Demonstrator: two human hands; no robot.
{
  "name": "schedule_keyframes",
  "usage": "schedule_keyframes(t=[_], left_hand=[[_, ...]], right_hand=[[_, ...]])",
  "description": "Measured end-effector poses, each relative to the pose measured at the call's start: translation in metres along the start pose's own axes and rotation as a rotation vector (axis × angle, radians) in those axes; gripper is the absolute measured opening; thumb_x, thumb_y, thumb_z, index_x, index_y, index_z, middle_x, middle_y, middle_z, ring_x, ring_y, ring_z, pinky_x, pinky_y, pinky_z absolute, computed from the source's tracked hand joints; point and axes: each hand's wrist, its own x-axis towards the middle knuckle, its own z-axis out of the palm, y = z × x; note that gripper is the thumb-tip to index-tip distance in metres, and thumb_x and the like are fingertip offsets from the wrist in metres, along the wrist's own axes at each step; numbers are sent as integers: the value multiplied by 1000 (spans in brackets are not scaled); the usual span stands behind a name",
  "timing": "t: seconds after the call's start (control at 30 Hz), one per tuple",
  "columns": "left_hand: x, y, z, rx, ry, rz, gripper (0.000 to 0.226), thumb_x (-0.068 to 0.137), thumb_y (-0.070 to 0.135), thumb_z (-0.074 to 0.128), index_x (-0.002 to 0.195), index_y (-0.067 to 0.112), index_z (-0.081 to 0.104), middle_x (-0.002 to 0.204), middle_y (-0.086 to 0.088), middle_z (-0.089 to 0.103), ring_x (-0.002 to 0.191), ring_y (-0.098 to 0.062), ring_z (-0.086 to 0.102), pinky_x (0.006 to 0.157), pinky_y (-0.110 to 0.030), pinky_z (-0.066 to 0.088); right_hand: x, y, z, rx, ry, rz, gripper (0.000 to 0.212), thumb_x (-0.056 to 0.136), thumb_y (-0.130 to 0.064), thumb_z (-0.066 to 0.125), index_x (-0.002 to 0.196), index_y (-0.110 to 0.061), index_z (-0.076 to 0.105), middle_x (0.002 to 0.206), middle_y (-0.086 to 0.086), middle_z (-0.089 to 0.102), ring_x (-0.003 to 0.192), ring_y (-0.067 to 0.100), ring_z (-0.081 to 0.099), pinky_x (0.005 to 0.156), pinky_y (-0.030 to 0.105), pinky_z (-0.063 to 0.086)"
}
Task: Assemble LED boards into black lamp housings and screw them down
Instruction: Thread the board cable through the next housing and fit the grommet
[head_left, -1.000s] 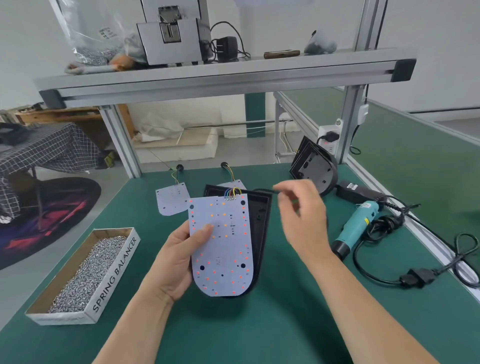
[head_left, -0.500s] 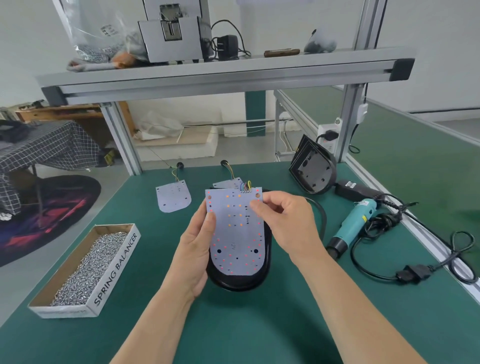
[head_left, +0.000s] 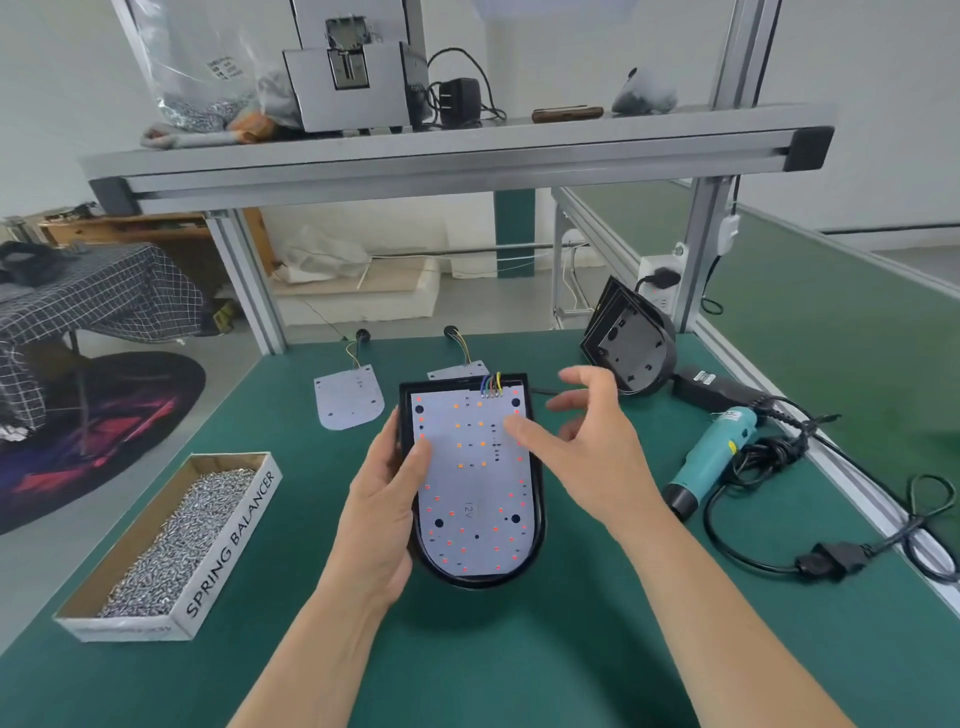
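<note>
A white LED board (head_left: 470, 483) with red and orange dots lies inside a black lamp housing (head_left: 537, 525) in the middle of the green bench. Coloured wires (head_left: 491, 384) leave its top edge. My left hand (head_left: 382, 514) grips the housing's left side, thumb lying on the board. My right hand (head_left: 582, 447) hovers over the right side with fingers spread, its thumb tip touching the board.
A cardboard box of screws (head_left: 171, 540) stands at the left. Two more LED boards (head_left: 349, 396) lie behind the housing. Other black housings (head_left: 631, 348) lean at the back right. A teal electric screwdriver (head_left: 711, 462) and its cables lie at the right.
The board has gone from being held above the housing to lying seated inside it. My right hand has let go of the board's top edge and spread out.
</note>
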Motion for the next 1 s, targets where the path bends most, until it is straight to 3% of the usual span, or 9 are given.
schedule_keyframes(t=[0.17,0.27,0.33,0.4,0.5,0.67,0.73,0.87,1.0], left_hand=[[-1,4,-5,-64,-41,-116,54,88,26,71,139,19,54,137,-7,64,125,-27,62,97,-40,56],[1,8,-8,-71,-35,-148,48,88,21,69,135,20,57,134,-6,66,119,-24,66,88,-37,59],[1,10,-10,-77,-48,-163,44,89,22,69,132,21,61,133,-6,67,117,-24,67,85,-35,59],[-1,11,-9,-86,-80,-185,46,85,26,75,129,22,64,133,-8,67,117,-24,67,84,-34,59],[-5,9,-3,-92,-149,-218,48,84,31,75,130,23,64,136,-9,65,121,-26,65,88,-36,58],[-5,11,0,-149,-128,-221,49,85,28,75,132,23,62,135,-11,65,121,-31,64,90,-42,57],[-4,13,0,-171,-105,-217,53,78,26,81,128,22,64,131,-13,67,113,-33,69,83,-45,59],[-2,13,4,-126,-74,-199,56,71,17,86,122,22,63,123,-16,70,104,-36,71,80,-48,59],[4,18,1,14,4,-166,52,72,15,82,120,21,62,118,-14,73,102,-36,72,81,-49,60]], right_hand=[[2,5,2,210,-256,9,25,89,-25,77,112,-26,68,105,-6,75,95,17,69,78,23,54],[0,8,2,322,-307,-37,16,93,-31,71,108,-26,69,95,-9,73,68,18,61,58,17,45],[5,10,1,504,-288,-8,21,100,-35,55,113,-27,70,104,-6,71,56,13,47,49,20,34],[10,9,1,586,-348,39,32,103,-17,49,126,-33,65,125,-14,68,63,12,49,53,25,29],[5,10,10,418,-602,-34,53,88,7,55,109,-38,74,102,-18,75,78,2,63,62,19,48],[5,6,23,80,-397,-126,33,74,-15,53,60,-44,61,58,-28,55,53,-5,42,56,9,39],[8,14,30,69,-336,-130,22,71,-24,48,59,-39,58,50,-30,52,47,-4,43,48,8,37],[5,22,33,83,-309,-98,8,82,-28,46,79,-31,53,58,-27,63,57,-8,61,53,4,46],[4,18,23,60,-358,-63,51,93,5,50,85,-44,65,87,-21,67,81,-2,62,69,6,46]])
